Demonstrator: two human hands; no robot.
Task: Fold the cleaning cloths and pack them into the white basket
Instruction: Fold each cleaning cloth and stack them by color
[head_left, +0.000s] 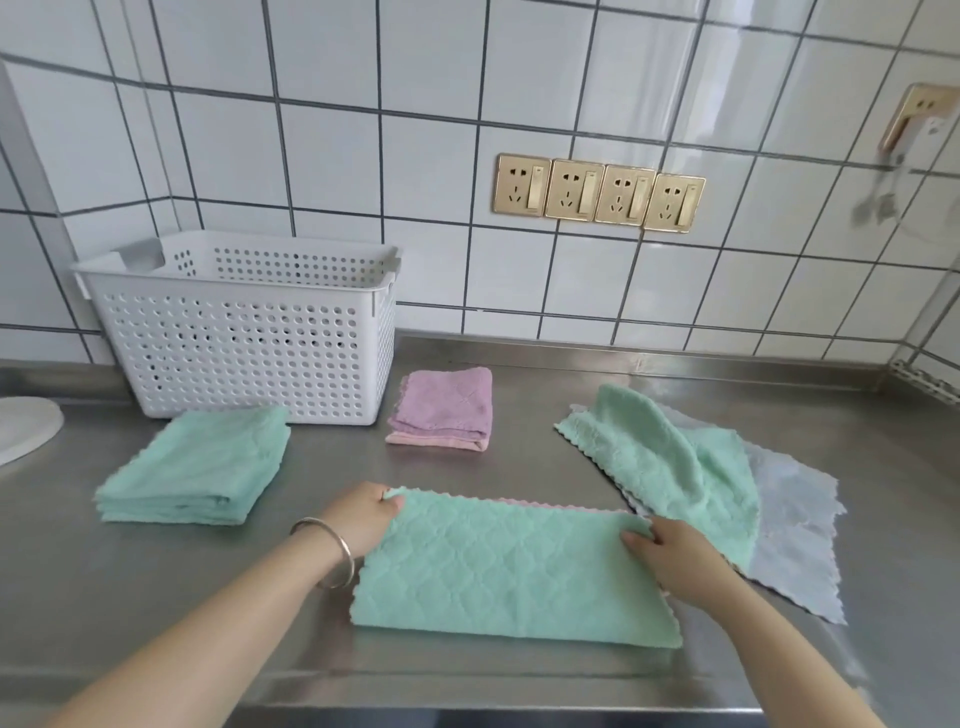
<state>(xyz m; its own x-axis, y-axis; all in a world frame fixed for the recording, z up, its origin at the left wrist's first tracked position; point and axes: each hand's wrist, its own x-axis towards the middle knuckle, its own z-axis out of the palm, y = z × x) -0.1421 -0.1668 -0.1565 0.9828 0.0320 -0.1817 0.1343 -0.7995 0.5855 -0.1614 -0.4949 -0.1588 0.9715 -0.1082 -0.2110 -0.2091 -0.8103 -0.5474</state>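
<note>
Green cloth (511, 571) folded on counter (571, 374) — left hand (358, 517), right hand (667, 553) pinching its far corners.

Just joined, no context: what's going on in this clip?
A person is folding cleaning cloths on a steel counter. Left hand and right hand each pinch a far corner of a green cloth folded in half. A folded green stack and a folded purple-pink pile wait by the white basket. Unfolded green and grey cloths lie right.

Bright, even light. Soft glare streaks on wall tiles (670, 93) and steel surface (519, 680). Faint shadows. Wide-angle bowing; right edge blurred.
</note>
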